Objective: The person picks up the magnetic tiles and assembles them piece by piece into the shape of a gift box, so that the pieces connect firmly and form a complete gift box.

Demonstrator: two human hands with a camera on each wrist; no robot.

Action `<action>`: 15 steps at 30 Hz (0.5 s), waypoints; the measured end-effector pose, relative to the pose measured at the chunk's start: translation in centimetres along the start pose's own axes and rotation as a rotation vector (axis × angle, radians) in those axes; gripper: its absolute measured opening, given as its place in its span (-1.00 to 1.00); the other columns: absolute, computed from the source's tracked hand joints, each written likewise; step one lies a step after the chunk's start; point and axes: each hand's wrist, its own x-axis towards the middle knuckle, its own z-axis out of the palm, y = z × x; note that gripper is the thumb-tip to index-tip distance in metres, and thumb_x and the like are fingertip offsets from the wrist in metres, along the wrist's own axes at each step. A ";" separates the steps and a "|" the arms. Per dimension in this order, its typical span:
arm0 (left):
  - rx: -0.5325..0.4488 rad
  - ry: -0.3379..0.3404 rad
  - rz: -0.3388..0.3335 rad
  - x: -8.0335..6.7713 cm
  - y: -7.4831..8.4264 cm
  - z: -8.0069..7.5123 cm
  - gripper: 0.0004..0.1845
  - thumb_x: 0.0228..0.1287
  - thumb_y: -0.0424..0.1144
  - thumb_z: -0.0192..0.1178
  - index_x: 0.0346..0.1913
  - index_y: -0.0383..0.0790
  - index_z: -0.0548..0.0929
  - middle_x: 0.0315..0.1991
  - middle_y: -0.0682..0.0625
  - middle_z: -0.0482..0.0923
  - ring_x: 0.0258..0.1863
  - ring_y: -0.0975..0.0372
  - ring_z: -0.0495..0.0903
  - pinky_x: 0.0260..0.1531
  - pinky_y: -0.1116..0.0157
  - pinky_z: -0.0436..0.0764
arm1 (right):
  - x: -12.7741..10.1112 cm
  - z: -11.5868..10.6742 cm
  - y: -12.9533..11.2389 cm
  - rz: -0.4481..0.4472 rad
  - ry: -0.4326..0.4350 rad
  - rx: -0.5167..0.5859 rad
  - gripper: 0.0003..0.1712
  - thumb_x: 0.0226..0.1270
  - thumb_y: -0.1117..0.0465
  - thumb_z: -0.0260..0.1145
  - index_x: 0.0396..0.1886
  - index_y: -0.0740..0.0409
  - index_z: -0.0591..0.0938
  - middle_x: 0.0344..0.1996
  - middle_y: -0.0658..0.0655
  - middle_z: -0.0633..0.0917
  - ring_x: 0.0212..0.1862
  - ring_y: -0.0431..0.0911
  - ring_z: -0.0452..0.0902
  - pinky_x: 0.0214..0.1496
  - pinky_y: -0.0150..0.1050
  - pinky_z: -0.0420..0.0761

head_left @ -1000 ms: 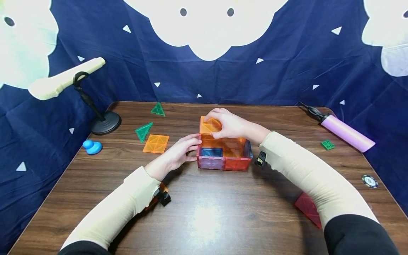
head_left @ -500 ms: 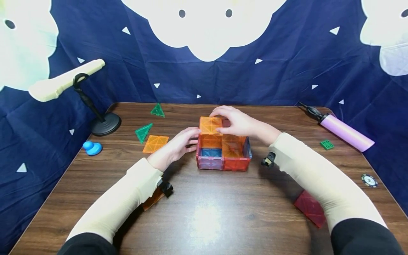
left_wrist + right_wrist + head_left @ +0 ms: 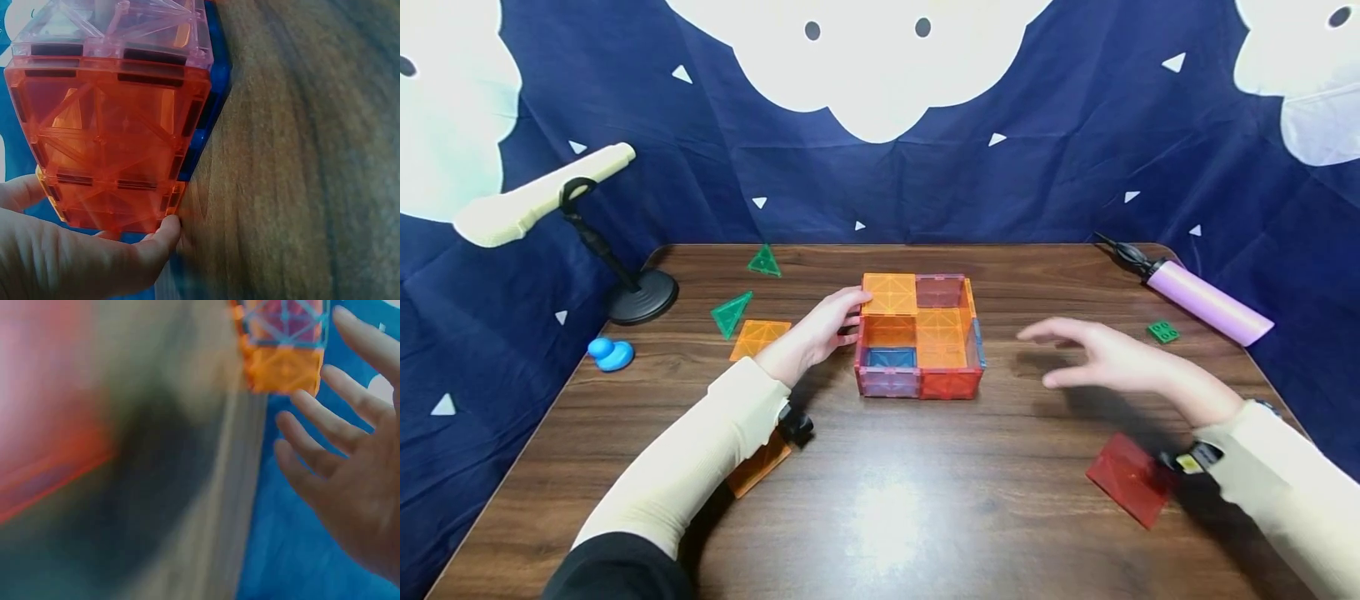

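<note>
Behind the wooden table (image 3: 880, 517) hangs a dark blue backdrop (image 3: 1060, 192) printed with big white cloud shapes and small white triangles; no writing can be read on it or on anything else from where I stand. At the middle of the table sits the magnetic-tile box (image 3: 919, 337), a low open structure of translucent orange, red, pink and blue square panels, with one orange square tile (image 3: 889, 294) lying flat over its far left corner. The left hand (image 3: 820, 333) rests against the box's left side, fingers fairly straight, fingertips touching the wall just under that orange tile; the left wrist view shows the thumb (image 3: 159, 240) pressed at the lower edge of the orange panels. The right hand (image 3: 1108, 358) hovers to the right of the box, apart from it, fingers spread and relaxed, holding nothing; the right wrist view is blurred but shows the same splayed fingers (image 3: 325, 456). At the far left stands a cream holder on a black stand (image 3: 602, 242). A lilac hand pump (image 3: 1198, 298) lies far right. A red square tile (image 3: 1123, 477) lies near the right forearm, an orange tile (image 3: 760, 336) left of the box, another orange tile (image 3: 760, 465) under the left forearm. Smaller pieces: two green triangles (image 3: 730, 310) (image 3: 763, 262), a blue toy duck (image 3: 610, 353), a green brick (image 3: 1163, 332).
</note>
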 end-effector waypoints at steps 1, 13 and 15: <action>0.002 0.000 0.003 0.0 0.0 0.0 -0.37 0.51 -0.07 0.07 0.54 -0.16 0.25 0.35 -0.17 0.34 0.31 -0.04 0.32 0.31 0.03 0.35 | -1.2 0.1 0.4 0.012 -0.016 0.016 -0.32 0.25 0.20 0.54 0.36 0.12 0.53 0.27 0.07 0.60 0.31 -0.04 0.46 0.28 -0.08 0.50; 0.010 0.010 0.011 -0.2 0.0 0.0 -0.38 0.51 -0.07 0.05 0.53 -0.18 0.26 0.33 -0.17 0.31 0.28 -0.01 0.31 0.30 0.05 0.37 | -7.7 2.2 4.0 -0.025 -0.007 -0.113 -0.11 0.02 0.00 0.64 0.39 -0.02 0.52 0.42 0.32 0.34 0.39 0.19 0.15 0.20 0.10 0.28; 0.007 0.007 0.008 -0.1 0.0 0.1 -0.38 0.51 -0.06 0.06 0.53 -0.17 0.26 0.32 -0.16 0.31 0.27 -0.01 0.31 0.30 0.05 0.37 | -7.3 2.3 4.0 -0.003 0.008 -0.102 -0.16 0.04 0.02 0.63 0.36 0.00 0.54 0.41 0.34 0.35 0.37 0.29 0.15 0.15 0.25 0.29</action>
